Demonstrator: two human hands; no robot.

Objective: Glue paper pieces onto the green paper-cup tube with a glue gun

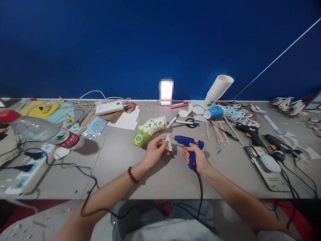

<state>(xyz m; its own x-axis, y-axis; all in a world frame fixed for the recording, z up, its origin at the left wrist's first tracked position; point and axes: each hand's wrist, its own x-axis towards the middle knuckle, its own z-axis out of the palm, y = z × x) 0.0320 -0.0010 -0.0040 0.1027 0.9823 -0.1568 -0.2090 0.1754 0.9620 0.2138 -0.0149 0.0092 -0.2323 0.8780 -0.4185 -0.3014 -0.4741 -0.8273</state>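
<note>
My right hand [197, 158] is wrapped round the handle of a blue hot glue gun [187, 141], whose nozzle points left. A small white paper piece [169, 144] is pinched in the fingers of my left hand [157, 147]. The nozzle tip is at the upper edge of that paper; whether they touch I cannot tell. Just behind my left hand lies a curved row of green patterned paper cups [146, 131], fitted into one another. A black cord [200, 187] runs down from the glue gun over the table edge.
Left: a water bottle [57, 134] and a power strip [32, 170]. Behind: scissors [192, 123], a lit phone [166, 92] and a leaning stack of white cups [218, 89]. Right: blue patterned cups [225, 112], wooden sticks [219, 132], black glue guns [250, 132] and a phone under a mouse [270, 163].
</note>
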